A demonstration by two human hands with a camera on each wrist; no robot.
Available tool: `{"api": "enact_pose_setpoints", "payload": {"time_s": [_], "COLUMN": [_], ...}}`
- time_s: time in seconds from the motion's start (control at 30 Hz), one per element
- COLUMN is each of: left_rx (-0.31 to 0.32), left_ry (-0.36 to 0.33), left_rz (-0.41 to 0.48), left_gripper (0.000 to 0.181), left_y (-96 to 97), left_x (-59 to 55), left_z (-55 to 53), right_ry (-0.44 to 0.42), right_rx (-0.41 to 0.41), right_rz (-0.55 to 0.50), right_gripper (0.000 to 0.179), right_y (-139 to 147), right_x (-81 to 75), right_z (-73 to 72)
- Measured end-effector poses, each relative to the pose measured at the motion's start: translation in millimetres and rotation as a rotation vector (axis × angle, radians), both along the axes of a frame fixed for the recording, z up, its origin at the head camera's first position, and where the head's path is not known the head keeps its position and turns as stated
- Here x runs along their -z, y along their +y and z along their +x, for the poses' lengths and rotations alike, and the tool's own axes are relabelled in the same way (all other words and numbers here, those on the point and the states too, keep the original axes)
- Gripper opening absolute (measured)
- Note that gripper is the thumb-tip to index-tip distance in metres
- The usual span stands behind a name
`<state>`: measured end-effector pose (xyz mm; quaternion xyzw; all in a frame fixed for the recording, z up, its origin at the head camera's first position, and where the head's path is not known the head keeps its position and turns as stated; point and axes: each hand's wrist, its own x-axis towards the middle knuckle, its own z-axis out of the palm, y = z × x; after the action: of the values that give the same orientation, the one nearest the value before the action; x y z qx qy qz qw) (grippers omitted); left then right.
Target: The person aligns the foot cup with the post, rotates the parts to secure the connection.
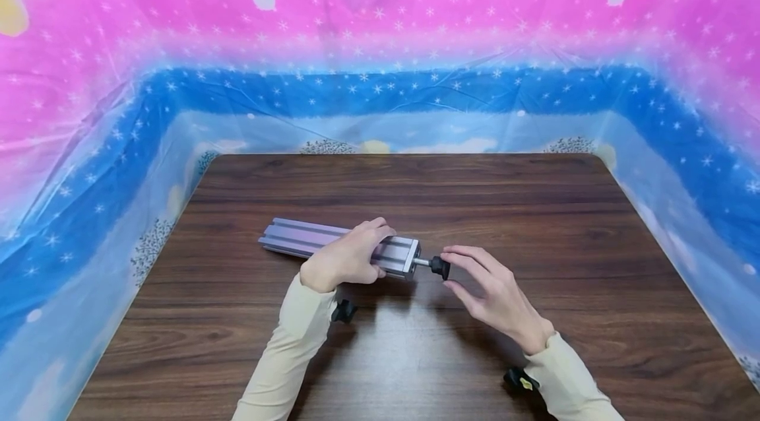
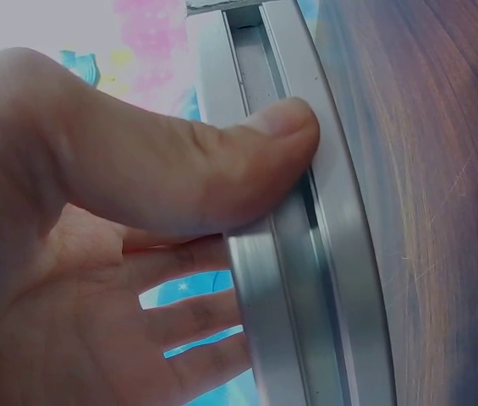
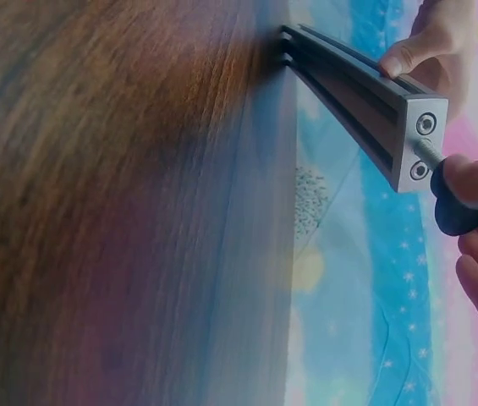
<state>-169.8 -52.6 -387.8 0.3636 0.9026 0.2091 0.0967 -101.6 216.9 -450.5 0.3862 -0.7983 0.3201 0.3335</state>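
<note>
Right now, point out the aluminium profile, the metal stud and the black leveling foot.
Aluminium profile (image 1: 309,236): head view, grooved top face.
Metal stud (image 3: 427,153): right wrist view, exposed shaft.
Black leveling foot (image 3: 456,213): right wrist view, round base.

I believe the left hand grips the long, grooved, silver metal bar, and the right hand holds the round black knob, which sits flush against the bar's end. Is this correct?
Not flush: in the head view, a thin silver metal rod separates the round black knob from the long, grooved, silver metal bar. The left hand indeed grips the bar, and the right hand holds the knob.
</note>
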Motion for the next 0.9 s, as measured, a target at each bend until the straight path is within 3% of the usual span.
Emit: {"api": "enact_pose_setpoints", "payload": {"time_s": [0.23, 0.67, 0.9], "left_rx": [0.003, -0.007, -0.001], "left_ry": [0.012, 0.002, 0.013], "left_rz": [-0.006, 0.0, 0.001], "left_gripper": [0.061, 0.06, 0.059], "left_y": [0.9, 0.7, 1.0], "left_x": [2.5, 2.7, 2.0], "left_z": [-0.6, 1.6, 0.1], "right_ry": [-0.048, -0.181, -0.097], "right_rx": [0.043, 0.165, 0.045], "right_rz": [-0.026, -0.012, -0.004], "right_gripper": [0.042, 0.037, 0.052], "right_y": [-0.2, 0.3, 2.4], "right_x": [3.5, 4.8, 3.3], "right_z": [-0.3, 3.2, 2.4]}}
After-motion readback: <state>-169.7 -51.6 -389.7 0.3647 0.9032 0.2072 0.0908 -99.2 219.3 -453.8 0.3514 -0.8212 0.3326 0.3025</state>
